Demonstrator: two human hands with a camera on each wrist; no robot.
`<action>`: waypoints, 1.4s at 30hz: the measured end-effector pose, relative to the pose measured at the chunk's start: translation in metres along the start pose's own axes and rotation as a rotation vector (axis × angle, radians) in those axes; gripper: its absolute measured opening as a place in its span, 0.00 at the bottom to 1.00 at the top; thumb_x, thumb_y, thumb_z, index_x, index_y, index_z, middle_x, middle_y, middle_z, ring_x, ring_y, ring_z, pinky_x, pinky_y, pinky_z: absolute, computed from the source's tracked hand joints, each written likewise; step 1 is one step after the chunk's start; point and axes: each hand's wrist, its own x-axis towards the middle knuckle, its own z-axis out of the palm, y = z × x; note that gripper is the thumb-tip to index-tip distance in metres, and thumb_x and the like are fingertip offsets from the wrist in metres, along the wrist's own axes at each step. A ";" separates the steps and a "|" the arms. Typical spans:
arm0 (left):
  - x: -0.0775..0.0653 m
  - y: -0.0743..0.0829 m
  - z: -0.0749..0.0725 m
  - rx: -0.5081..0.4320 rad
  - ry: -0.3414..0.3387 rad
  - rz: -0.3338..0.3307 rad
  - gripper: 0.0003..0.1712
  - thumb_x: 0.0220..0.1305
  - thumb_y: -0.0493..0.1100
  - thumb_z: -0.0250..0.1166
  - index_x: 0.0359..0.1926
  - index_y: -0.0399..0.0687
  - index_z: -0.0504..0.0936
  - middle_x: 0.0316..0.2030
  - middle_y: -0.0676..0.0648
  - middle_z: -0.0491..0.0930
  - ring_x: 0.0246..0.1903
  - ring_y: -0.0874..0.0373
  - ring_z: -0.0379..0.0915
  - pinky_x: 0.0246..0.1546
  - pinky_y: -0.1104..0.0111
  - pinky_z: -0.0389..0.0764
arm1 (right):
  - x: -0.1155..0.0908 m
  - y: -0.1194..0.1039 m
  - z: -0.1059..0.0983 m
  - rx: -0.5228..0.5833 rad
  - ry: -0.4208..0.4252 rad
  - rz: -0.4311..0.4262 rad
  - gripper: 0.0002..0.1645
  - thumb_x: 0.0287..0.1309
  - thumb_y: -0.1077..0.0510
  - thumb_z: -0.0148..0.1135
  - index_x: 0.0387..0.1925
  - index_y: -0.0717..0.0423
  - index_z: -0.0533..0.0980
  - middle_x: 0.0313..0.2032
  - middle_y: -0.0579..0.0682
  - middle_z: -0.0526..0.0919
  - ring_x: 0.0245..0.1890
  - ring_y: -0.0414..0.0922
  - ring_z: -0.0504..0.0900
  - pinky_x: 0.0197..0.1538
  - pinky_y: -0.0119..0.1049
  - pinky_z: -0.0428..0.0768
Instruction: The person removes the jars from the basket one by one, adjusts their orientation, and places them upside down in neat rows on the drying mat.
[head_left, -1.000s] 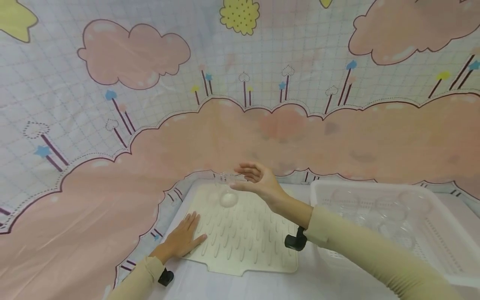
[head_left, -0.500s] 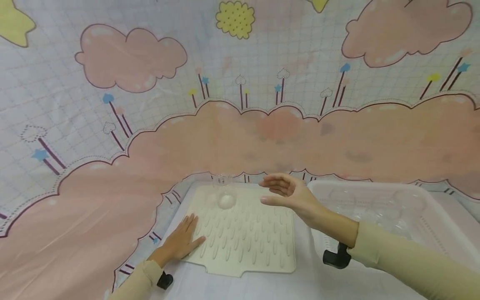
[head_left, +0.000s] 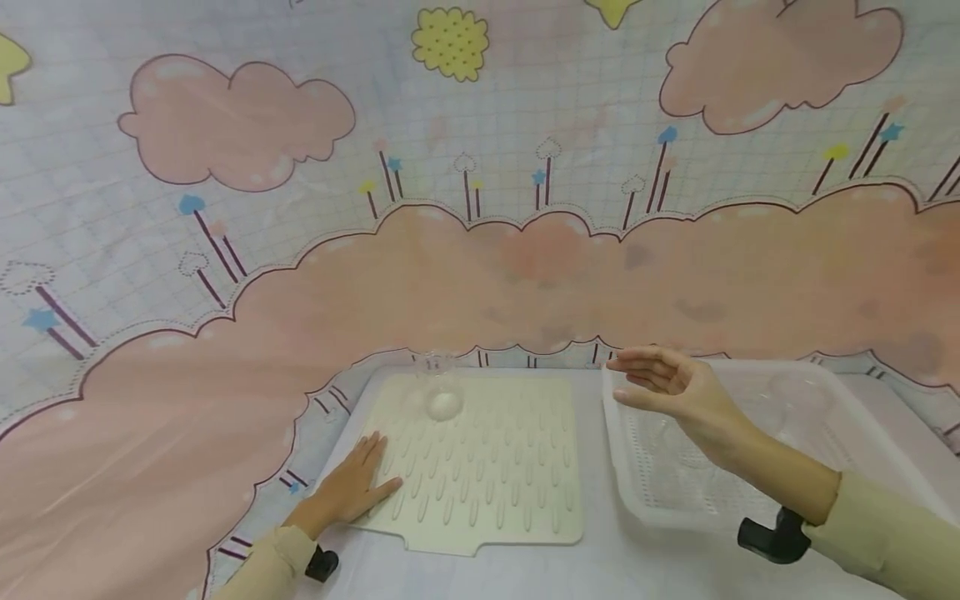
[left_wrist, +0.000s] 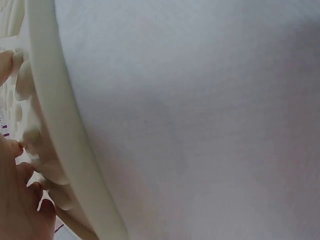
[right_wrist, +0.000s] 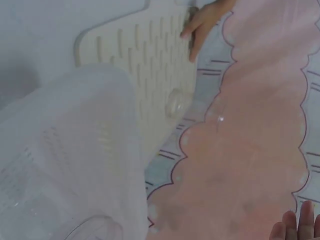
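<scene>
Resting flat on the left edge of the ridged mat [head_left: 495, 492], the left hand [head_left: 348, 487] has its fingers straight and thumb spread. Right of the mat, the right hand [head_left: 693, 404] hovers near a white basket [head_left: 645, 517], thumb parted from its fingers. Clear vessels [head_left: 798, 396] lie inside; a clear glass [head_left: 442, 398] sits at the mat's far left.

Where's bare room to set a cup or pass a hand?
Free: the ridged mat, right of the clear cup and left hand; the table between mat and basket; table on the mat's near side. Crowded: the mat's left side, with cup and hand; the basket, with clear cups inside and the right hand near its far left corner.
</scene>
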 end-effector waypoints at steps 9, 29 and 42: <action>-0.001 -0.006 0.002 0.008 -0.003 0.000 0.52 0.70 0.67 0.53 0.74 0.27 0.54 0.74 0.27 0.50 0.72 0.30 0.45 0.69 0.41 0.54 | -0.029 0.010 -0.039 -0.029 0.102 -0.024 0.25 0.63 0.68 0.64 0.61 0.55 0.74 0.55 0.44 0.81 0.57 0.33 0.77 0.56 0.22 0.74; -0.004 0.005 -0.007 -0.021 -0.022 -0.014 0.52 0.69 0.65 0.56 0.73 0.25 0.55 0.73 0.26 0.51 0.72 0.29 0.45 0.68 0.39 0.55 | -0.085 0.054 -0.091 -0.082 0.325 0.009 0.29 0.61 0.72 0.65 0.60 0.45 0.75 0.52 0.33 0.81 0.53 0.27 0.76 0.53 0.15 0.67; 0.000 0.000 -0.001 -0.030 0.006 -0.005 0.52 0.69 0.66 0.56 0.73 0.26 0.56 0.72 0.26 0.52 0.71 0.28 0.45 0.68 0.39 0.55 | -0.102 0.080 -0.138 -0.376 0.224 0.025 0.36 0.59 0.69 0.68 0.66 0.50 0.69 0.54 0.33 0.78 0.53 0.25 0.74 0.49 0.15 0.72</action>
